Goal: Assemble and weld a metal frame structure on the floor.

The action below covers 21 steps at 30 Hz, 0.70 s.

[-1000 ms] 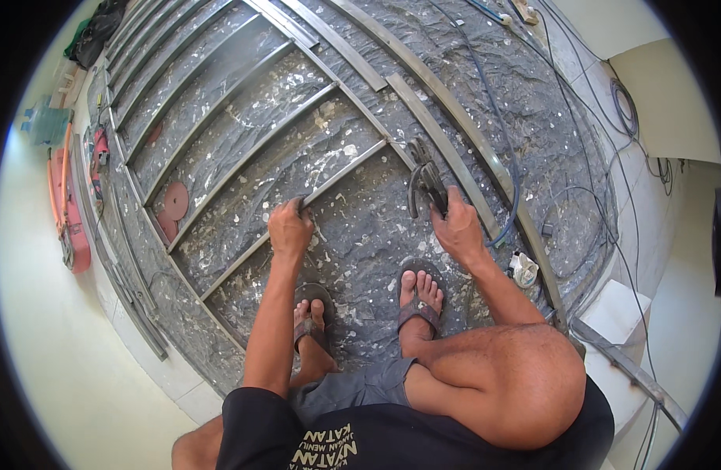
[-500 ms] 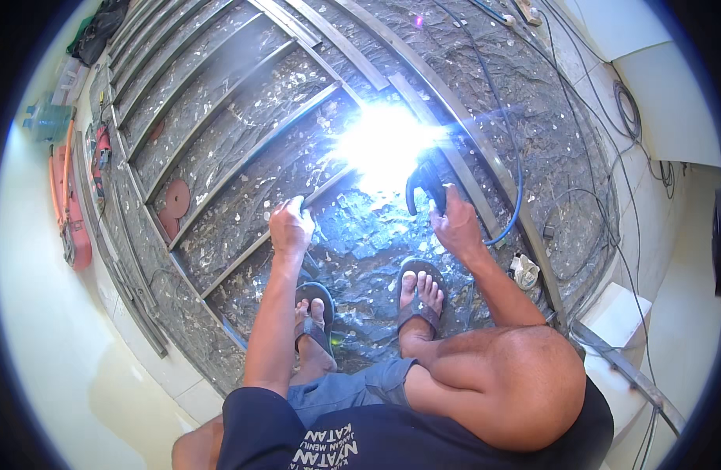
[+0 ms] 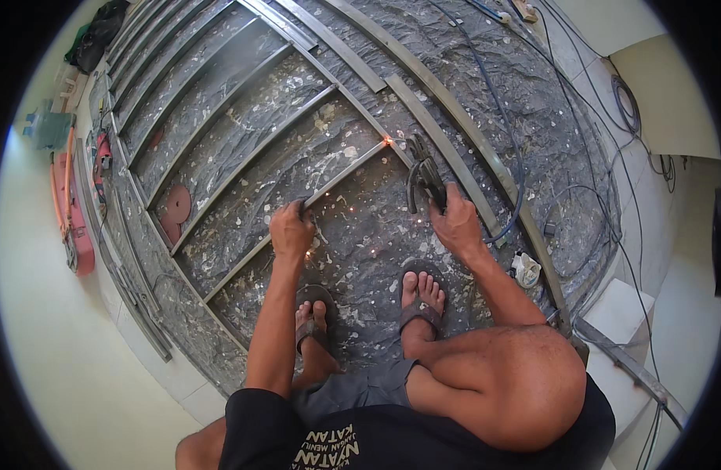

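A welded grid frame of steel bars (image 3: 357,112) lies on a grey, paint-flecked sheet (image 3: 376,368). My left hand (image 3: 291,232) is closed on a steel crossbar (image 3: 344,175), left of its joint with a longer bar. My right hand (image 3: 458,221) grips a black welding electrode holder (image 3: 425,170), whose rod points at that joint (image 3: 387,142); a small orange glow shows there, with scattered sparks below. My sandalled feet (image 3: 422,305) are on the sheet under my hands, close to the frame.
Loose steel bars (image 3: 484,158) lie to the right, beside cables (image 3: 517,197) and a small white object (image 3: 526,269). Red discs (image 3: 177,203), a red power tool (image 3: 102,157) and a red case with orange-handled cutters (image 3: 80,247) lie left. A dark bag (image 3: 92,47) is at top left.
The bright white-blue arc seen half a second ago is out, leaving a glowing joint and sparks. The electrode holder and both hands have hardly moved.
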Each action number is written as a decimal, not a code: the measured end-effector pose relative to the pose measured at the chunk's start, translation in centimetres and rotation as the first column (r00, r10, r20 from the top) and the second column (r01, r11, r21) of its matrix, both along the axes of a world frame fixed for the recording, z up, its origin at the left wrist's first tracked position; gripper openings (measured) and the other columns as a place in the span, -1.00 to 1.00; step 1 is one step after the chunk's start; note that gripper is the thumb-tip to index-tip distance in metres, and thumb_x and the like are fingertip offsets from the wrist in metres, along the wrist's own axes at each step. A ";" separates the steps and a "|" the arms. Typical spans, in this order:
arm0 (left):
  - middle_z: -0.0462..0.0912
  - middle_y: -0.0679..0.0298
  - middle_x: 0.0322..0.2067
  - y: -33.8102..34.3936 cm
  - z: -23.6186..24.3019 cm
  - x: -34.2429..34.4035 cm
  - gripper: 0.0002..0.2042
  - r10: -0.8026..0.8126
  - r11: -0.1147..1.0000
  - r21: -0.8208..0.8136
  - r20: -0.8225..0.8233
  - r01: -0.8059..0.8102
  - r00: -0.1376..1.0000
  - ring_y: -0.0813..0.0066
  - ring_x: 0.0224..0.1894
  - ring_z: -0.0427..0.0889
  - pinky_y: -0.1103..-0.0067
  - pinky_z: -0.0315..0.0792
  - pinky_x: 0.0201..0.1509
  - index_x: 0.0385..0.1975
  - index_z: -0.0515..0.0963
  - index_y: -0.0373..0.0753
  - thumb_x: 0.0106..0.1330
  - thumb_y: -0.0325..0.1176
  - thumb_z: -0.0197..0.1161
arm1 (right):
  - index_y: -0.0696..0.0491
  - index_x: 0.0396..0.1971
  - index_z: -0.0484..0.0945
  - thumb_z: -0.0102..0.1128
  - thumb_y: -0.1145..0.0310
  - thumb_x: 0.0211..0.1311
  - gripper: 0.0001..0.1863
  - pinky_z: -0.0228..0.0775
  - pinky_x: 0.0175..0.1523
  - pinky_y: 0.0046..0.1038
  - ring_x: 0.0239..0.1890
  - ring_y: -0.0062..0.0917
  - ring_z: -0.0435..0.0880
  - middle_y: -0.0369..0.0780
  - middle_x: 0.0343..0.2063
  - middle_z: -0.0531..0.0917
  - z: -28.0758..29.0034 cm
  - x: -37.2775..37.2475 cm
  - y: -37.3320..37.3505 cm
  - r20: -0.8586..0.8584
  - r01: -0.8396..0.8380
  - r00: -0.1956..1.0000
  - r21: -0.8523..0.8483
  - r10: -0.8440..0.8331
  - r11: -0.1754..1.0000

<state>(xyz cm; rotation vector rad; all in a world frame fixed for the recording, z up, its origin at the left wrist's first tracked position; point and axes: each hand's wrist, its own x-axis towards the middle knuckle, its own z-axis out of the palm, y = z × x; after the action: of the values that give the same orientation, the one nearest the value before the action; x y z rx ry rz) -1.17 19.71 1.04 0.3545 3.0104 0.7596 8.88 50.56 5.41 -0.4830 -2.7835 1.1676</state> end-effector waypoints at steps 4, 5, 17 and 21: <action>0.66 0.04 -0.36 0.3 0.5 0.0 -0.80 -0.005 1.000 -0.016 0.008 0.005 1.000 0.01 -0.25 0.62 0.24 0.47 -0.11 -0.28 0.63 -0.28 0.08 -0.41 0.32 | 0.20 -0.21 0.35 0.23 0.44 0.11 -0.69 0.39 -0.36 0.03 -0.42 0.16 0.57 0.17 -0.58 0.56 0.2 0.0 -0.1 0.011 -0.015 1.000 -0.008 0.015 1.000; 0.66 0.04 -0.35 0.2 0.5 0.0 -0.80 -0.002 1.000 -0.023 0.011 0.003 1.000 0.01 -0.25 0.62 0.25 0.47 -0.10 -0.27 0.63 -0.28 0.08 -0.42 0.32 | 0.20 -0.21 0.34 0.23 0.45 0.11 -0.70 0.39 -0.36 0.03 -0.42 0.17 0.57 0.17 -0.58 0.56 0.3 -0.1 -0.2 0.032 -0.009 0.999 -0.016 0.009 1.000; 0.68 0.05 -0.34 0.4 0.8 0.0 -0.79 0.015 0.999 -0.031 0.023 -0.014 1.000 0.03 -0.25 0.63 0.26 0.48 -0.09 -0.26 0.65 -0.27 0.08 -0.44 0.31 | 0.19 -0.22 0.33 0.23 0.43 0.10 -0.69 0.37 -0.36 0.03 -0.42 0.17 0.57 0.18 -0.59 0.55 0.1 -0.1 -0.2 0.090 0.005 0.996 -0.038 -0.001 0.999; 0.68 0.05 -0.35 0.4 0.8 0.0 -0.80 0.002 1.000 -0.014 -0.014 -0.002 1.000 0.03 -0.25 0.63 0.27 0.48 -0.11 -0.27 0.65 -0.27 0.08 -0.44 0.32 | 0.19 -0.22 0.32 0.23 0.43 0.10 -0.69 0.37 -0.37 0.04 -0.42 0.17 0.57 0.18 -0.60 0.55 -0.1 0.0 -0.2 0.087 0.009 0.996 -0.042 -0.005 0.999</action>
<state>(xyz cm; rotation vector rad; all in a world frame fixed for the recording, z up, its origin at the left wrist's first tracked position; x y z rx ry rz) -1.14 20.09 1.82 0.3582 3.0276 0.7387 8.92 50.32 5.35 -0.5595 -2.8320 1.2355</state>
